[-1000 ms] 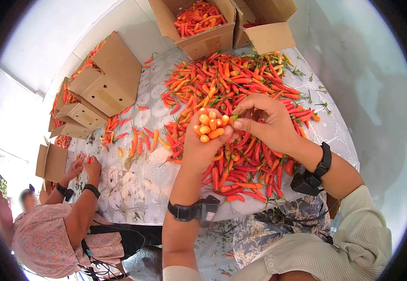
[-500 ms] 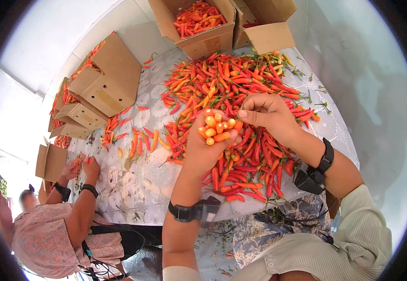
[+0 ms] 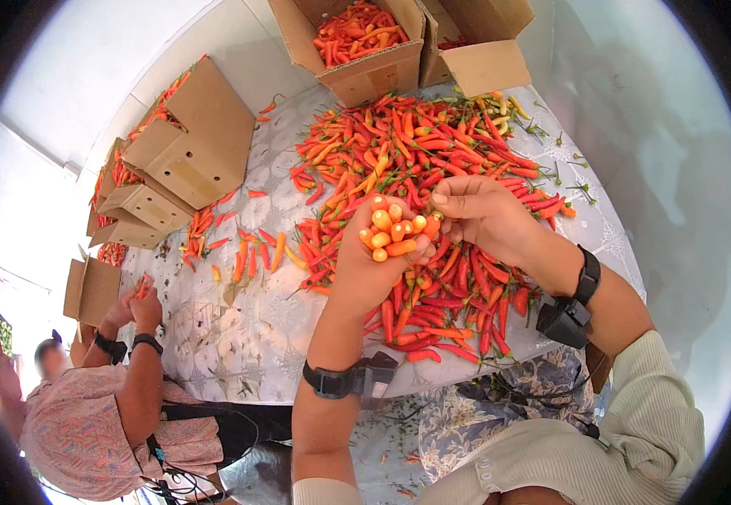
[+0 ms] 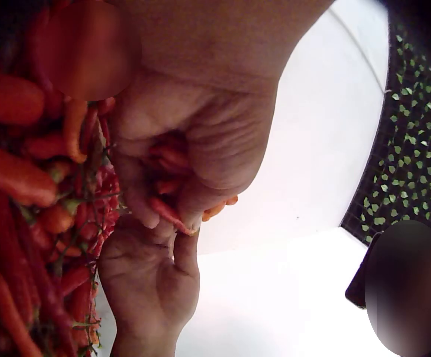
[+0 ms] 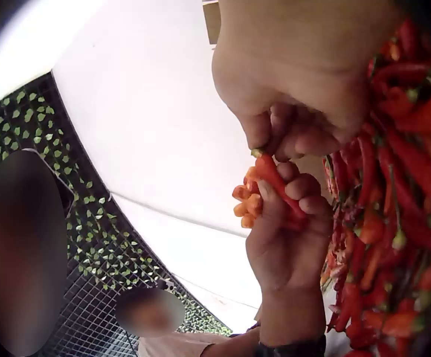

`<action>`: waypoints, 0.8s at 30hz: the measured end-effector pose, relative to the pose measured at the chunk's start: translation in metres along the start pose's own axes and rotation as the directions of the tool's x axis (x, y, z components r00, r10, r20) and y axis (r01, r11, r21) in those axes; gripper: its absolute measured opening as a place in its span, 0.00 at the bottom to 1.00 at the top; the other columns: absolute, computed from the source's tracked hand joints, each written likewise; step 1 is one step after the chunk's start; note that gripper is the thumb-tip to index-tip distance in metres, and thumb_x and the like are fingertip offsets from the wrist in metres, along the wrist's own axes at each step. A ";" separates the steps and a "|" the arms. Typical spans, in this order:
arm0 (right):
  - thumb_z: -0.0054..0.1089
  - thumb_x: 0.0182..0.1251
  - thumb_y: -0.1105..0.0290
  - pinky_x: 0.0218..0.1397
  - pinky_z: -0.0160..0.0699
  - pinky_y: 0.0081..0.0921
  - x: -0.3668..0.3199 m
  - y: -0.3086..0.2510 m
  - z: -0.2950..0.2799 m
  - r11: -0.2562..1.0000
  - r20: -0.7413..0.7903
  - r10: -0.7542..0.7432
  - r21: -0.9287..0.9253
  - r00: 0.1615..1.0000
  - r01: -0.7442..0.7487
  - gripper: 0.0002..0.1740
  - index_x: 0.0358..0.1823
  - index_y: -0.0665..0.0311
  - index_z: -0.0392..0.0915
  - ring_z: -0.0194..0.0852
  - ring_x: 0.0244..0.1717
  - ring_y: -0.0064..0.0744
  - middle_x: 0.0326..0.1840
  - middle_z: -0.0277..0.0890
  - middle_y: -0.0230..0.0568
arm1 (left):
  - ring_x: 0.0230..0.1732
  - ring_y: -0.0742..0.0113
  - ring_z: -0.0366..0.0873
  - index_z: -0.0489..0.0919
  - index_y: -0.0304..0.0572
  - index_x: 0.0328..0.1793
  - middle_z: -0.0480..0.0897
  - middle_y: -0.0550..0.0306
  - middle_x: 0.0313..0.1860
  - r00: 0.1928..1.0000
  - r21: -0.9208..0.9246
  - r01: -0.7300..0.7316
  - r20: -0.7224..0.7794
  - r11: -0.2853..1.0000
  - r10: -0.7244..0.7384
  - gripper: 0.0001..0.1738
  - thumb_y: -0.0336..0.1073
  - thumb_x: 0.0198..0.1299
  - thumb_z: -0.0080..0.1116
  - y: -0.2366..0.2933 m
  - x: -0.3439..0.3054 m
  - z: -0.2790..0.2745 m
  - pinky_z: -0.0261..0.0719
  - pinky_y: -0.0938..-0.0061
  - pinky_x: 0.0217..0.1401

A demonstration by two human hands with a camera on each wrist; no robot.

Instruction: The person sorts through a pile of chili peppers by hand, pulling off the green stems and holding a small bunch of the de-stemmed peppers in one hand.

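Observation:
My left hand holds a bunch of orange chili peppers above the pile, their pale stemless ends facing up. At the right side of the bunch, a red-orange chili with a green stem end sticks out beyond the left fingers. My right hand pinches that stem end between thumb and fingertip. Seen from the left wrist, several red chilies lie inside the curled left palm. Beneath both hands spreads a large heap of red and orange chilies, many with green stems.
Cardboard boxes of chilies stand at the back and left. Loose stems lie on the patterned tablecloth at right. Another person works at the left with chilies in hand. A pale wall borders the table's right side.
The right hand drew back from the bunch with fingers curled, then came in again to a stemmed chili. My left hand shifted slightly right. The other person's hands moved slightly left.

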State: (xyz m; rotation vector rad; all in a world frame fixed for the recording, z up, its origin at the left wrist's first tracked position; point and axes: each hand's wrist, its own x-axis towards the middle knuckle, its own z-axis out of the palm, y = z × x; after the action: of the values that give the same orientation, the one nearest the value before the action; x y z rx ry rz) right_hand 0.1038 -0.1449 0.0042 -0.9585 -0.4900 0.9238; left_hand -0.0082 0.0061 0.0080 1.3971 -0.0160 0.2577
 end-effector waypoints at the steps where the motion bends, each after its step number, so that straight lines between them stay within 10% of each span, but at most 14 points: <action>1: 0.62 0.63 0.64 0.33 0.65 0.17 0.001 0.000 -0.002 1.000 0.022 0.011 0.012 1.000 -0.011 0.07 0.34 0.58 0.76 0.67 0.30 0.16 0.29 0.73 0.25 | 0.36 0.71 0.80 0.67 0.41 0.48 0.75 0.59 0.39 1.000 0.001 0.010 0.002 1.000 -0.010 0.18 0.19 0.55 0.60 0.001 0.000 0.000 0.84 0.76 0.38; 7: 0.60 0.64 0.67 0.34 0.66 0.19 0.004 0.007 0.001 0.856 -0.013 -0.347 -0.413 0.938 0.311 0.08 0.31 0.61 0.75 0.68 0.29 0.19 0.29 0.72 0.26 | 0.34 0.71 0.82 0.66 0.43 0.49 0.77 0.60 0.40 0.998 0.032 0.058 -0.041 0.998 -0.057 0.19 0.23 0.55 0.61 0.001 -0.001 -0.002 0.83 0.80 0.32; 14: 0.65 0.55 0.74 0.32 0.70 0.27 -0.001 -0.002 0.008 -0.034 0.362 -0.753 -0.855 0.550 0.517 0.07 0.29 0.64 0.74 0.71 0.29 0.31 0.29 0.69 0.37 | 0.34 0.71 0.82 0.66 0.43 0.50 0.78 0.59 0.39 0.996 0.059 0.049 -0.077 0.997 -0.045 0.19 0.23 0.55 0.61 -0.002 0.000 -0.001 0.81 0.82 0.26; 24: 0.60 0.53 0.81 0.38 0.74 0.30 0.002 -0.023 -0.005 0.163 -0.008 -0.912 -0.925 0.410 0.344 0.09 0.36 0.63 0.76 0.75 0.36 0.39 0.35 0.74 0.39 | 0.34 0.69 0.80 0.69 0.44 0.49 0.79 0.59 0.39 0.982 0.019 -0.013 -0.188 1.000 0.016 0.18 0.23 0.55 0.62 -0.005 0.004 -0.005 0.80 0.78 0.29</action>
State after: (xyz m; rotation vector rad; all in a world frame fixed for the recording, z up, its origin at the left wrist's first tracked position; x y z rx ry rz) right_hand 0.1191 -0.1517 0.0213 -1.6073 -0.7491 -0.6611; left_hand -0.0045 0.0112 0.0030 1.3857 0.1331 0.4024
